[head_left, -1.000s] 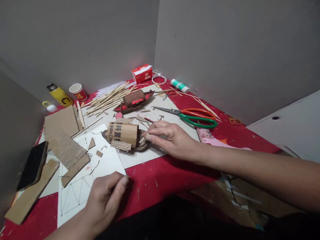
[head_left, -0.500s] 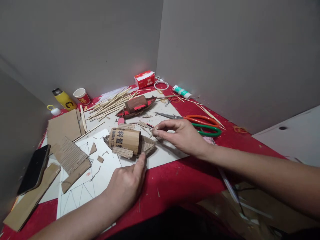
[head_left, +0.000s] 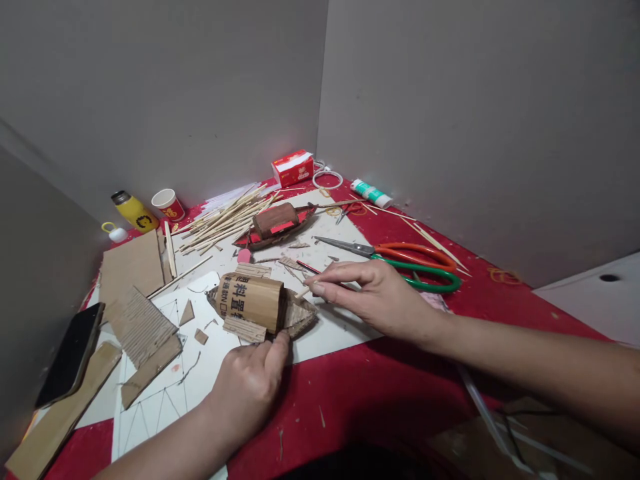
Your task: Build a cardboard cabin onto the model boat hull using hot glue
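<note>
A cardboard model boat (head_left: 303,317) with a curved, printed cardboard roof (head_left: 253,300) lies on the white sheets before me. Its near side is steadied by my left hand (head_left: 257,373), the index finger against the hull by the roof's right end and the other fingers curled; the thumb is hidden. My right hand (head_left: 365,290) pinches a short, thin wooden stick (head_left: 302,292) between thumb and forefinger, its tip over the boat's right-end deck. Corrugated strips (head_left: 245,329) stick out beside the roof. Behind the right fingers a thin red-and-black stick (head_left: 309,267) shows in part.
Large scissors (head_left: 395,257) with orange and green handles lie beyond my right hand. A brown-and-red model boat (head_left: 275,223) and a pile of wooden sticks (head_left: 225,223) are farther back. Cardboard pieces (head_left: 133,263) and a phone (head_left: 70,353) lie left. A paper cup (head_left: 169,205) stands behind.
My right hand has brought the small stick over the boat's right-end deck. My left index finger has shifted from the deck edge to the side near the roof. The view has shifted slightly.
</note>
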`<action>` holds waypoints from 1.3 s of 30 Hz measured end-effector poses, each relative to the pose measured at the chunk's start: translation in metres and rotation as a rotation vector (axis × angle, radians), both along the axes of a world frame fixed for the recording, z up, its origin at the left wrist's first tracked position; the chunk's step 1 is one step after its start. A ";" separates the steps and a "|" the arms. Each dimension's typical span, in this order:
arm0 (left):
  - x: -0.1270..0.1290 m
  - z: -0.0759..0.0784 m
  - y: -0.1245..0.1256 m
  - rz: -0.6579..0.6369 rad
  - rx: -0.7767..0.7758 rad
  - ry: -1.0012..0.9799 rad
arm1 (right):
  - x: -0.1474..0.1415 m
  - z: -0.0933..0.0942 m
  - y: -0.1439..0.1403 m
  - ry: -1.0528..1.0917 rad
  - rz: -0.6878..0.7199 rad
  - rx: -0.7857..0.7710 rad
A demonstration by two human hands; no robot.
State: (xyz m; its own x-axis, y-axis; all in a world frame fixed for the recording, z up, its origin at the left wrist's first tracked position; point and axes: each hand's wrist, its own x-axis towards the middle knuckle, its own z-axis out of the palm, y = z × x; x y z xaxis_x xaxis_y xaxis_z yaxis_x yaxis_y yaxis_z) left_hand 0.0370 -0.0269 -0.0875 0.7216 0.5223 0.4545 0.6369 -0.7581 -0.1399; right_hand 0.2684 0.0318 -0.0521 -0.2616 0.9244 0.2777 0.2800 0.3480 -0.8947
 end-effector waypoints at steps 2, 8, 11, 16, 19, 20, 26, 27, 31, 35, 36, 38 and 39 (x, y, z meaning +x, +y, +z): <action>-0.002 0.000 0.000 0.004 0.024 0.027 | -0.001 -0.001 -0.001 0.016 0.008 -0.020; -0.005 0.000 0.000 0.006 0.039 0.103 | -0.004 0.008 -0.006 -0.021 -0.023 -0.050; -0.009 0.003 0.001 0.005 0.043 0.118 | -0.004 0.016 -0.009 -0.042 -0.008 -0.057; -0.019 0.004 -0.002 -0.021 0.060 0.093 | -0.009 0.020 -0.014 -0.073 0.075 0.011; -0.023 0.004 -0.008 -0.066 0.055 0.046 | -0.015 0.014 -0.017 -0.101 0.092 0.064; -0.024 0.004 -0.010 -0.082 0.056 0.026 | -0.017 0.011 -0.018 -0.110 0.092 0.089; -0.024 0.007 -0.013 -0.105 0.021 -0.043 | -0.025 -0.010 -0.018 -0.226 0.068 0.276; -0.022 0.006 -0.012 -0.099 0.019 -0.051 | -0.026 -0.013 -0.018 -0.240 0.064 0.302; -0.016 0.003 -0.007 -0.051 -0.002 -0.101 | -0.029 -0.020 -0.015 -0.294 0.085 0.361; -0.010 -0.004 -0.007 0.074 -0.145 -0.229 | -0.030 -0.018 -0.013 -0.375 0.117 0.418; -0.008 -0.005 -0.008 0.104 -0.188 -0.269 | -0.030 -0.017 -0.012 -0.396 0.130 0.434; -0.006 -0.007 -0.010 0.141 -0.249 -0.337 | -0.030 -0.015 -0.011 -0.444 0.158 0.465; -0.006 -0.007 -0.011 0.146 -0.264 -0.360 | -0.030 -0.015 -0.010 -0.469 0.169 0.483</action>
State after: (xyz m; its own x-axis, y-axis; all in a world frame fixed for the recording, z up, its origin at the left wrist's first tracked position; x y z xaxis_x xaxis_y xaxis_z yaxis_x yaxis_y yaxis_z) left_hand 0.0315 -0.0376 -0.0948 0.4529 0.7382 0.4999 0.7123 -0.6368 0.2951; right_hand 0.2381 0.0216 -0.0668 -0.5840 0.6617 0.4702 0.5063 0.7497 -0.4261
